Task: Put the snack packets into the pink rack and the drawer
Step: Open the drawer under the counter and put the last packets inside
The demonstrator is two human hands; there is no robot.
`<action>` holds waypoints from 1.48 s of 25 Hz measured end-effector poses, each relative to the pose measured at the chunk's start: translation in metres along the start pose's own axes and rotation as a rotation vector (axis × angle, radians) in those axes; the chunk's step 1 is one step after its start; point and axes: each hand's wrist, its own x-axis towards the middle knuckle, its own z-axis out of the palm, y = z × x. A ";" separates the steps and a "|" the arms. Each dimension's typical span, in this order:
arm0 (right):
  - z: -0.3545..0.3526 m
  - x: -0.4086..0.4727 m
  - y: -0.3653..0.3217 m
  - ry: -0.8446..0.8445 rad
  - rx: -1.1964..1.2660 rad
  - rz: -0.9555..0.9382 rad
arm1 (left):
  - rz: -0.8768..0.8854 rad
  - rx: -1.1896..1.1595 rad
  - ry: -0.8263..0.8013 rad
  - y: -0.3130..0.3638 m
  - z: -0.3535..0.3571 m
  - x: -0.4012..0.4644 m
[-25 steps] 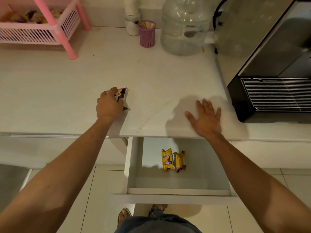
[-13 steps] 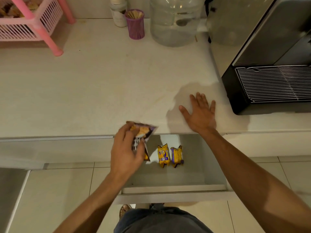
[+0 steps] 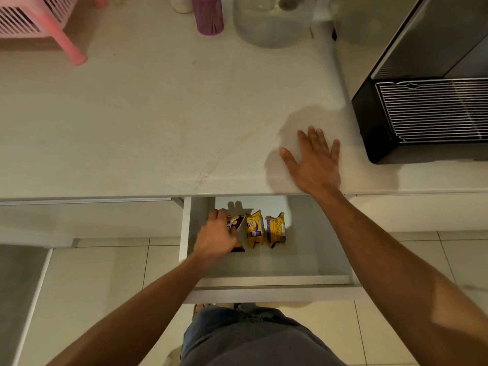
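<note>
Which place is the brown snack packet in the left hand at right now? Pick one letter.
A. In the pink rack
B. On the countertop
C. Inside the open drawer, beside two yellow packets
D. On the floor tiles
C: the left hand holds the brown packet down inside the open drawer, just left of the two yellow packets.

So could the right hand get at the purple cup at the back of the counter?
Probably yes: the right hand lies flat and free on the pale counter, with nothing between it and the purple cup.

Open drawer (image 3: 264,281): bare floor right of the yellow packets (image 3: 265,228); countertop (image 3: 158,114) overhangs its back
</note>
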 end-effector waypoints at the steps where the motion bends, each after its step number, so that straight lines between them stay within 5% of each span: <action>1: 0.000 0.000 0.000 0.002 0.006 -0.001 | -0.026 0.023 -0.026 0.000 0.005 0.008; 6: 0.002 0.001 0.001 0.022 0.013 0.004 | -0.132 0.121 -0.178 -0.012 0.032 0.036; 17: 0.004 0.000 0.000 0.048 0.015 0.012 | -0.113 -0.009 -0.250 -0.023 0.070 0.067; 21: 0.005 0.000 0.001 0.065 0.022 0.005 | 0.003 0.229 -0.284 -0.027 0.072 0.068; 28: 0.006 0.001 0.001 0.063 0.018 0.014 | 0.002 0.383 -0.616 -0.039 0.083 0.058; 37: 0.005 0.001 0.001 0.051 -0.006 0.029 | 0.085 0.281 -0.421 -0.017 0.064 0.052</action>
